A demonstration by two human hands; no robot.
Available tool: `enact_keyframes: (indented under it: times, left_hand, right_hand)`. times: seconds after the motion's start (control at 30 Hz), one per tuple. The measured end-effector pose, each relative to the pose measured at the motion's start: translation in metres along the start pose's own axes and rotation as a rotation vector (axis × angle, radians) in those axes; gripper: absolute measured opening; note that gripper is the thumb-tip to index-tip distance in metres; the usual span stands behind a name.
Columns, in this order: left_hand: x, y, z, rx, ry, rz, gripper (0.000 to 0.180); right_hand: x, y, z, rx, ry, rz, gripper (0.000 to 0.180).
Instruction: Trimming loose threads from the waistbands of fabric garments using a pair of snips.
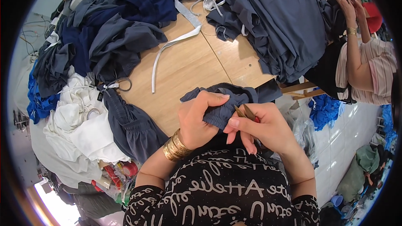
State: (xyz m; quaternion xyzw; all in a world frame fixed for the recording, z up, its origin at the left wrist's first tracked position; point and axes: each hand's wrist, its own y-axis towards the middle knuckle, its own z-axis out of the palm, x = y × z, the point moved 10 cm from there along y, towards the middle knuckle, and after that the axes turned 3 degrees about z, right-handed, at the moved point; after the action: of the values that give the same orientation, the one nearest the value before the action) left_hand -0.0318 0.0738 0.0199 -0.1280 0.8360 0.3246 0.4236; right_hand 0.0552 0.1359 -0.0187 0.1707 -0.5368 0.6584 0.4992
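My left hand (197,119) is closed around a dark grey garment (220,116) with a gathered elastic edge, the thumb lying on top of the cloth. In my right hand (268,126) is a pair of thread snips (247,113). Their pointed blades stick out apart beside the gathered edge, with a bit of red showing near the palm. The thumb and a finger of that hand are at the edge of the cloth. The rest of the garment trails over the table's near edge to the right, partly behind my hands.
Dark grey cloth (276,21) is heaped on the wooden table (188,65) at far right. Navy and grey garments (125,25) pile up far left, above white garments (83,125). A white strip (176,39) lies mid-table. Another person (364,62) works at the right.
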Motion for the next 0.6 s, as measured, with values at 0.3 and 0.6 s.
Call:
enact_keyframes:
  times: [0.3,0.6]
  left_hand:
    - [-0.004,0.0002,-0.0008,0.001,0.022,0.015,0.027]
    - [-0.0018,-0.0009,-0.0015,-0.026,0.058,0.03,0.026]
  right_hand:
    - [-0.0071,0.0053,0.0048,0.063,0.015,0.011,0.024]
    - [-0.012,0.0069,0.0045,0.043,0.034,0.015,0.023]
